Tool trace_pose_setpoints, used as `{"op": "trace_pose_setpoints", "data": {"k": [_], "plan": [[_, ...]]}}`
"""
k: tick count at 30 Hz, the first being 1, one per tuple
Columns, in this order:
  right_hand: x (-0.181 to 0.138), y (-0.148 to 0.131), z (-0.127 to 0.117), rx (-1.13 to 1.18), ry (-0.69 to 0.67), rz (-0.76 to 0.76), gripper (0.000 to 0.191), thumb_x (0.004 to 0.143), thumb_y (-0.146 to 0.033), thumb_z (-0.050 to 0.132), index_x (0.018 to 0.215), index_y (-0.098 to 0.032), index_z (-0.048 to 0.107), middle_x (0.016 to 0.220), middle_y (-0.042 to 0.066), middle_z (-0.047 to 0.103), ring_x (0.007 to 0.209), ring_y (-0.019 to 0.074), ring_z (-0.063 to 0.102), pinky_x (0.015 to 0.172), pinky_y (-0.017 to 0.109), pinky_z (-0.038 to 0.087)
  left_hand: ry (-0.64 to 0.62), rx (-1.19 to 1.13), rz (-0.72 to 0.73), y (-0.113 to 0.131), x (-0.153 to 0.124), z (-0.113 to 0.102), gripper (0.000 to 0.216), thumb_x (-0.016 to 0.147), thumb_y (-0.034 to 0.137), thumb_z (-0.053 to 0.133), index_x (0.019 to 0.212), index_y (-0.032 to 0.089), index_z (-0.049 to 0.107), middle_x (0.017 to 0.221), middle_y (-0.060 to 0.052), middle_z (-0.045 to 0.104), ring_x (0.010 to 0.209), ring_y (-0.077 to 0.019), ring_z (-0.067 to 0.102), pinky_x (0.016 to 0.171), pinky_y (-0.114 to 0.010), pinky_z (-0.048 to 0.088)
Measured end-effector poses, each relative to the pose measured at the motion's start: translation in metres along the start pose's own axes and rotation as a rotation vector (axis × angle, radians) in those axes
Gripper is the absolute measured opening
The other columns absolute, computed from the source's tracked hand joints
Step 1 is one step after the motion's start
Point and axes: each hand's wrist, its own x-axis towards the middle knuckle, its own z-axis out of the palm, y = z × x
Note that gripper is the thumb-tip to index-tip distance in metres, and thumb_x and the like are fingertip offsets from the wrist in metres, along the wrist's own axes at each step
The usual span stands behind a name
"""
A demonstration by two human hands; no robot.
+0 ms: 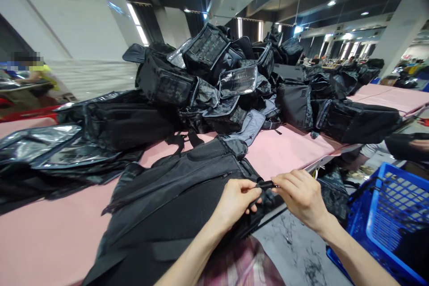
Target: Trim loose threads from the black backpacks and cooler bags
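A large black backpack (174, 205) lies flat in front of me, its mesh-like panel facing up. At its right end, both of my hands pinch a short black strap (266, 184). My left hand (236, 201) is closed on the strap's left part, thumb on top. My right hand (301, 194) grips the other end with the fingertips. Whether a buckle sits on the strap between them, I cannot tell. Just beyond the hands, a grey flap (248, 127) extends from behind the backpack over the pink tabletop (284, 149).
A tall heap of black camouflage bags (208, 53) rises at the back of the table. Bags with silver lining (63, 147) lie open at the left. A blue plastic basket (375, 214) stands on the right below the table edge. Another person (40, 76) works far left.
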Motion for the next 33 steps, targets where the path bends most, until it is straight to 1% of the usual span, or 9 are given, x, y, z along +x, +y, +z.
{"op": "trace_pose_setpoints", "data": {"k": [4, 10, 15, 18, 20, 22, 26, 30, 33], "plan": [[0.001, 0.002, -0.005, -0.008, -0.038, -0.056, 0.004, 0.084, -0.017, 0.056, 0.084, -0.017, 0.060, 0.074, 0.002, 0.066, 0.064, 0.0133, 0.052, 0.061, 0.028, 0.035, -0.023, 0.109, 0.017, -0.001, 0.000, -0.001, 0.018, 0.068, 0.027, 0.055, 0.058, 0.011, 0.058, 0.057, -0.002, 0.059, 0.044, -0.0067, 0.050, 0.041, -0.017, 0.033], [-0.004, 0.005, -0.008, 0.190, -0.074, 0.097, 0.008, 0.086, -0.021, 0.054, 0.088, -0.018, 0.061, 0.074, 0.002, 0.066, 0.065, 0.0127, 0.054, 0.060, 0.026, 0.037, -0.067, 0.013, -0.024, -0.003, 0.000, -0.001, 0.018, 0.067, 0.028, 0.056, 0.061, 0.011, 0.059, 0.059, -0.001, 0.060, 0.043, -0.0063, 0.049, 0.040, -0.016, 0.031], [-0.006, 0.003, -0.004, 0.144, -0.087, 0.078, 0.009, 0.085, -0.022, 0.054, 0.088, -0.017, 0.062, 0.077, 0.004, 0.067, 0.067, 0.0151, 0.055, 0.062, 0.029, 0.037, -0.047, 0.015, -0.010, -0.004, -0.001, -0.003, 0.018, 0.068, 0.028, 0.056, 0.062, 0.011, 0.060, 0.059, -0.002, 0.059, 0.044, -0.0066, 0.049, 0.040, -0.016, 0.032], [-0.007, 0.003, 0.000, 0.339, -0.118, 0.255, 0.012, 0.085, -0.024, 0.053, 0.084, -0.019, 0.064, 0.073, 0.003, 0.066, 0.065, 0.0146, 0.057, 0.062, 0.027, 0.041, -0.039, 0.026, 0.010, -0.003, -0.005, -0.002, 0.018, 0.069, 0.028, 0.056, 0.065, 0.011, 0.062, 0.060, -0.002, 0.059, 0.046, -0.0070, 0.049, 0.042, -0.017, 0.032], [-0.008, 0.003, 0.005, 0.512, -0.113, 0.430, 0.012, 0.083, -0.028, 0.057, 0.088, -0.019, 0.064, 0.079, 0.003, 0.066, 0.070, 0.0147, 0.059, 0.063, 0.025, 0.045, -0.028, 0.039, 0.037, -0.003, -0.008, 0.000, 0.019, 0.070, 0.027, 0.055, 0.069, 0.011, 0.065, 0.062, -0.002, 0.060, 0.047, -0.0070, 0.049, 0.044, -0.017, 0.034], [-0.009, 0.000, 0.012, 0.612, -0.117, 0.506, 0.020, 0.077, -0.031, 0.064, 0.094, -0.020, 0.063, 0.081, 0.002, 0.065, 0.072, 0.0151, 0.060, 0.063, 0.024, 0.046, -0.019, 0.051, 0.071, -0.003, -0.011, 0.002, 0.020, 0.072, 0.026, 0.053, 0.071, 0.011, 0.066, 0.063, -0.002, 0.059, 0.049, -0.0070, 0.049, 0.046, -0.017, 0.035], [-0.007, -0.011, 0.025, 0.746, -0.169, 0.419, 0.010, 0.079, -0.023, 0.060, 0.087, -0.020, 0.065, 0.071, 0.000, 0.057, 0.059, 0.0107, 0.055, 0.055, 0.022, 0.043, -0.108, -0.112, 0.054, -0.009, -0.013, 0.000, 0.024, 0.074, 0.031, 0.056, 0.077, 0.010, 0.067, 0.068, -0.004, 0.059, 0.053, -0.0081, 0.051, 0.047, -0.017, 0.036], [-0.003, -0.016, 0.026, 0.752, -0.134, 0.266, 0.014, 0.078, -0.010, 0.051, 0.078, -0.019, 0.062, 0.068, 0.001, 0.053, 0.060, 0.0111, 0.051, 0.054, 0.022, 0.039, -0.374, -0.512, -0.247, -0.023, -0.013, -0.004, 0.042, 0.067, 0.045, 0.067, 0.078, 0.005, 0.065, 0.065, -0.006, 0.056, 0.050, -0.0074, 0.048, 0.045, -0.018, 0.038], [-0.002, -0.016, 0.021, 0.744, -0.140, 0.209, 0.013, 0.077, -0.009, 0.048, 0.074, -0.017, 0.059, 0.068, 0.002, 0.051, 0.061, 0.0119, 0.048, 0.054, 0.023, 0.036, -0.390, -0.676, -0.335, -0.031, -0.012, 0.001, 0.034, 0.057, 0.033, 0.077, 0.070, 0.007, 0.060, 0.055, 0.002, 0.044, 0.042, -0.0019, 0.034, 0.038, -0.013, 0.024]]}}
